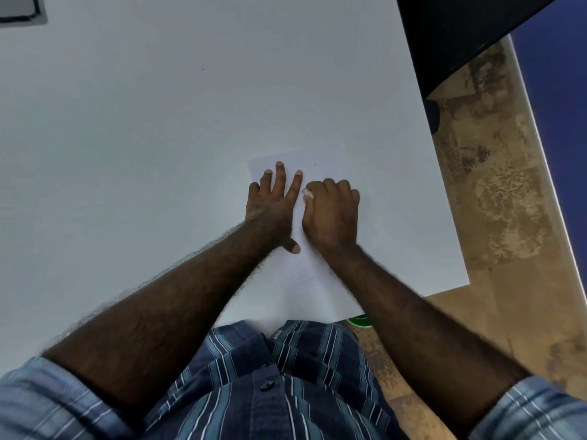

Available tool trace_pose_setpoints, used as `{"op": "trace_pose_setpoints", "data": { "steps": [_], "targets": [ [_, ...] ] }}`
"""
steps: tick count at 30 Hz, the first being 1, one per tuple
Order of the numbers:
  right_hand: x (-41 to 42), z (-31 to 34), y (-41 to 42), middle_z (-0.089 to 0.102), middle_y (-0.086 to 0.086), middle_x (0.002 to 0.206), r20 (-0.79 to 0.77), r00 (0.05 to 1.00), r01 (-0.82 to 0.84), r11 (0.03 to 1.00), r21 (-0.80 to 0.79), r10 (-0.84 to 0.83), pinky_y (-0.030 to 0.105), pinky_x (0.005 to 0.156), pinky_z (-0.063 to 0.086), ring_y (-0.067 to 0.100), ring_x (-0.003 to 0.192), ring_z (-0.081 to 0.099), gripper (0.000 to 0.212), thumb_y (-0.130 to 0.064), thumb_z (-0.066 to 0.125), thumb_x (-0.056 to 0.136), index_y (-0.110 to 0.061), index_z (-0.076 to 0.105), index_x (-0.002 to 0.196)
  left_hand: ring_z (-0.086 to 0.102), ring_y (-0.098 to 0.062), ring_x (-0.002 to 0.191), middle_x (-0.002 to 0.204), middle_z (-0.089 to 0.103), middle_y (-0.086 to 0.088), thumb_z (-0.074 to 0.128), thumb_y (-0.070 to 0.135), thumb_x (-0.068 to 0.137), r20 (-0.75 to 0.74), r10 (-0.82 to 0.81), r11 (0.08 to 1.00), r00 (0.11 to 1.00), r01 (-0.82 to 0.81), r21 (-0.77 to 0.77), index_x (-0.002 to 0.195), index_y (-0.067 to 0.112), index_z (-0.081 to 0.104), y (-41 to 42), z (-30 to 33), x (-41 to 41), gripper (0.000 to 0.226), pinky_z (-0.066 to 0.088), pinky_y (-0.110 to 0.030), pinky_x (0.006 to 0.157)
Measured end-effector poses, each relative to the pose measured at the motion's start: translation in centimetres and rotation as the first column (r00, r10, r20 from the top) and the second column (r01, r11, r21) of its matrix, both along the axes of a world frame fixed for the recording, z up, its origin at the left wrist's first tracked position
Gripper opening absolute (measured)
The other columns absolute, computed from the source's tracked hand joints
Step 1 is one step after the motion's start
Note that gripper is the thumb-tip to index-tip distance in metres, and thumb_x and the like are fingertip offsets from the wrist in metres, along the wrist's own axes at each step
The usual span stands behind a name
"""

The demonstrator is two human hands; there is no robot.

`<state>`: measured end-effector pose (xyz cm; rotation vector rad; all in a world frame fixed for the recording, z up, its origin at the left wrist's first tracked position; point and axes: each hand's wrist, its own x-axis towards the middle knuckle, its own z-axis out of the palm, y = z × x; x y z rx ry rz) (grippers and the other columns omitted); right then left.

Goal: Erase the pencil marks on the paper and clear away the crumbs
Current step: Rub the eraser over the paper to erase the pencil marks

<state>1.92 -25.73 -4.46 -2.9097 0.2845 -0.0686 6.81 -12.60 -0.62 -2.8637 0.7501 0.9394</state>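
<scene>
Right hand (330, 211) pinches a white eraser (307, 193); left hand (270, 204) lies flat on blank-looking paper (320, 274).

Office-like room, white desk (158, 122), mottled tan floor (502, 201)

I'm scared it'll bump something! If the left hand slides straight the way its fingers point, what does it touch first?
Nothing solid, it seems. The left hand lies flat on the paper; its fingers point up the sheet. Past the paper's far edge is only bare white table, as far as the picture shows.
</scene>
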Motion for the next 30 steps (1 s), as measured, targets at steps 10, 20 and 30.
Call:
{"op": "trace_pose_setpoints", "data": {
  "steps": [10, 20, 30],
  "targets": [
    [6.6, -0.2, -2.9, 0.073, 0.002, 0.103, -0.006, 0.989, 0.147, 0.988, -0.049, -0.148, 0.044, 0.084, 0.043, 0.029, 0.101, 0.061, 0.015, -0.027, 0.063, 0.099, -0.019, 0.074, 0.105, -0.003, -0.045, 0.156, 0.167, -0.023, -0.023, 0.087, 0.075, 0.054, -0.008, 0.008, 1.0, 1.0, -0.008, -0.018, 0.162, 0.02, -0.021, 0.1, -0.1, 0.1, 0.162, 0.018, -0.055, 0.124],
    [0.6, 0.6, -1.5, 0.072, 0.002, 0.096, 0.022, 1.0, -0.001, 0.999, -0.039, 0.001, 0.043, 0.079, 0.042, 0.031, 0.091, 0.06, 0.019, -0.025, 0.057, 0.1, -0.019, 0.075, 0.104, -0.003, -0.047, 0.156, 0.166, -0.024, -0.024, 0.086, 0.074, 0.057, -0.016, 0.005, 1.0, 1.0, -0.005, 0.005, 0.161, 0.018, -0.023, -0.1, -0.1, 0.2, 0.161, 0.017, -0.056, 0.123],
    [3.3, 0.6, -4.1, 0.072, -0.002, 0.102, 0.013, 0.996, 0.088, 0.995, -0.039, -0.087, 0.044, 0.084, 0.04, 0.03, 0.1, 0.059, 0.014, -0.024, 0.06, 0.1, -0.023, 0.073, 0.103, -0.005, -0.044, 0.157, 0.167, -0.025, -0.022, 0.086, 0.075, 0.056, -0.024, 0.012, 1.0, 1.0, -0.012, -0.004, 0.161, 0.021, -0.025, -0.1, -0.1, 0.2, 0.162, 0.014, -0.055, 0.125]
  ]
}}
